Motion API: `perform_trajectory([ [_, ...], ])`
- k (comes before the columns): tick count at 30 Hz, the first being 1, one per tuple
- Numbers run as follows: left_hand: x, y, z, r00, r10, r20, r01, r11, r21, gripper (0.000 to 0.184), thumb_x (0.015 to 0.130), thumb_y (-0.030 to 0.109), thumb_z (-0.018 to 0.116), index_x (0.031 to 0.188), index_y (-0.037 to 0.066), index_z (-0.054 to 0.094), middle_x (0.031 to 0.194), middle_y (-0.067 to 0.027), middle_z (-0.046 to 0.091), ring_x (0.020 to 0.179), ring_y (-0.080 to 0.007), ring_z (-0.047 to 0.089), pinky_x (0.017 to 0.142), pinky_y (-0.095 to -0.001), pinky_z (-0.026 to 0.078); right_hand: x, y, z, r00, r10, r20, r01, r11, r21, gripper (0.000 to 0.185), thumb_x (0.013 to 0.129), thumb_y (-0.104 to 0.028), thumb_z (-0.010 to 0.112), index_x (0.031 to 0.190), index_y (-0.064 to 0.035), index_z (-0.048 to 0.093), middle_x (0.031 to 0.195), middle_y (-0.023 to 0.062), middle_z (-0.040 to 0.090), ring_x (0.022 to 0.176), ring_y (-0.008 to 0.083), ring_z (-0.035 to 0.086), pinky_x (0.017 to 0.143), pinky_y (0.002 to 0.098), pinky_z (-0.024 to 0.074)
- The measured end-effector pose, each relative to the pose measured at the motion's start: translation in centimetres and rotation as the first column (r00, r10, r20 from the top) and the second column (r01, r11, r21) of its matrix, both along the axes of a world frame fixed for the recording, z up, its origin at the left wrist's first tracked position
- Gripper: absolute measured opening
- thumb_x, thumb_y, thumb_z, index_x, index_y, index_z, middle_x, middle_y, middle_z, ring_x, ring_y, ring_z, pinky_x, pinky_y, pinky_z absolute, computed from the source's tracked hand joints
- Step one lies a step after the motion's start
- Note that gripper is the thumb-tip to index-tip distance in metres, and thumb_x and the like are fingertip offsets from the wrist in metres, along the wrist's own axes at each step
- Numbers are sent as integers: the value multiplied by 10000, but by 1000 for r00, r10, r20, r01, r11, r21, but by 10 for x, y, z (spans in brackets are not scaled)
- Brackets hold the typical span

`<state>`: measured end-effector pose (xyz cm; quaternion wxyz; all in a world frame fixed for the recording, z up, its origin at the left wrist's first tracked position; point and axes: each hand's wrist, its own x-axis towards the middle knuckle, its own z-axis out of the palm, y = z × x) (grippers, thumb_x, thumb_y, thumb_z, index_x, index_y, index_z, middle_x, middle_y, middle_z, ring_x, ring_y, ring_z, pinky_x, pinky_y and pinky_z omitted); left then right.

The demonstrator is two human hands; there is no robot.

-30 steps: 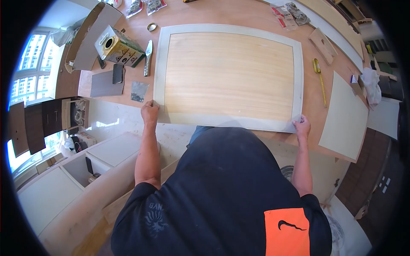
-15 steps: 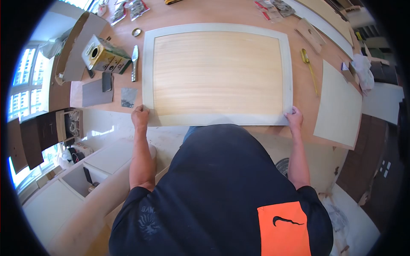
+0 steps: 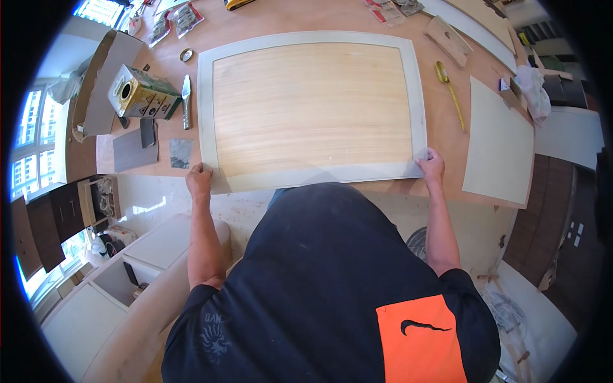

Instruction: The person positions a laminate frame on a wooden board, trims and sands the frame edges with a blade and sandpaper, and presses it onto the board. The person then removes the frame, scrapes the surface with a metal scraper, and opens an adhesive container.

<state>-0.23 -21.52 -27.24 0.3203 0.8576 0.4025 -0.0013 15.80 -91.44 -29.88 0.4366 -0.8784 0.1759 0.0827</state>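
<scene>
A wide wooden panel (image 3: 313,105) with a pale grain centre and a whitish border lies on the table in front of me, its near edge close to my body. At its near left corner, my left hand (image 3: 199,180) is closed on the edge, fingers curled over the rim. My right hand (image 3: 432,166) pinches the opposite near corner. The undersides of both grips are hidden. Beside the panel's left side is a putty knife (image 3: 186,102), and to the right lies a yellow tape measure (image 3: 442,71) with some tape pulled out.
On the left stand a metal can (image 3: 147,92), a roll of tape (image 3: 186,55) and dark flat sheets (image 3: 135,150). A pale board (image 3: 498,143) and a wood block (image 3: 449,41) lie right. Plastic packets (image 3: 186,19) are at the back of the table (image 3: 447,179).
The view has turned slightly, so the panel and the tabletop things appear farther left and a little higher. Both hands keep their hold on the panel's near corners.
</scene>
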Motion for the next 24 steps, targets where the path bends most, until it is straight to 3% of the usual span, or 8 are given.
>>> perform_trajectory([
  [2,-1,3,-4,1000,-21,-5,21,999,28,363,745,120,727,1091,9,723,1001,-166,732,879,-266,696,819,-347,519,0,-3,-4,1000,8,2,-8,1000,-13,473,707,9,769,1166,37,659,984,102,741,874,155,696,781,285,548],
  [5,0,-4,4,999,-44,30,42,997,65,383,765,74,687,1132,-33,706,945,-151,734,832,-197,677,769,-308,522,-1,-2,-2,1000,1,-14,-1,999,-53,504,709,11,768,1196,47,641,1019,112,738,896,159,696,798,288,549],
  [11,0,-2,1,997,69,41,-65,993,-100,405,762,76,700,1145,-56,692,983,-163,735,872,-203,678,795,-307,523,-2,-6,-5,999,15,-35,-14,999,29,520,725,5,756,1224,61,620,1029,114,733,912,168,694,807,293,552],
  [14,2,-10,12,997,56,50,-52,995,-80,400,766,76,699,1142,-61,691,993,-169,734,884,-213,682,808,-311,525,0,-3,1,997,20,-74,-22,999,-25,532,729,0,757,1234,77,608,1035,129,730,922,173,693,817,295,551],
  [17,-5,10,-16,1000,-11,13,11,1000,15,418,765,103,721,1156,-42,689,1088,-199,720,977,-232,691,880,-323,515,0,-6,-3,997,57,-56,-52,994,99,569,720,-12,769,1253,86,593,1070,149,721,948,179,689,831,298,549],
  [20,1,-3,4,999,40,27,-38,997,-69,439,766,101,726,1170,-63,675,1103,-217,713,1006,-256,689,908,-326,512,-2,2,10,998,38,-40,-40,998,-47,600,711,-26,783,1267,86,586,1097,156,711,968,181,685,851,300,543],
  [21,-2,4,-8,999,25,42,-23,999,-38,435,777,95,717,1173,-79,668,1100,-218,714,998,-261,689,899,-327,515,-1,-5,3,998,45,-50,-47,998,-34,610,709,-29,787,1273,84,583,1105,157,709,976,183,684,858,299,541],
  [24,-4,7,-13,994,83,72,-71,985,-156,421,780,81,709,1170,-73,674,1084,-195,722,966,-236,689,879,-316,520,-3,-19,-16,995,67,-72,-66,998,10,639,705,-35,796,1293,79,571,1124,159,704,994,190,681,880,298,534],
])
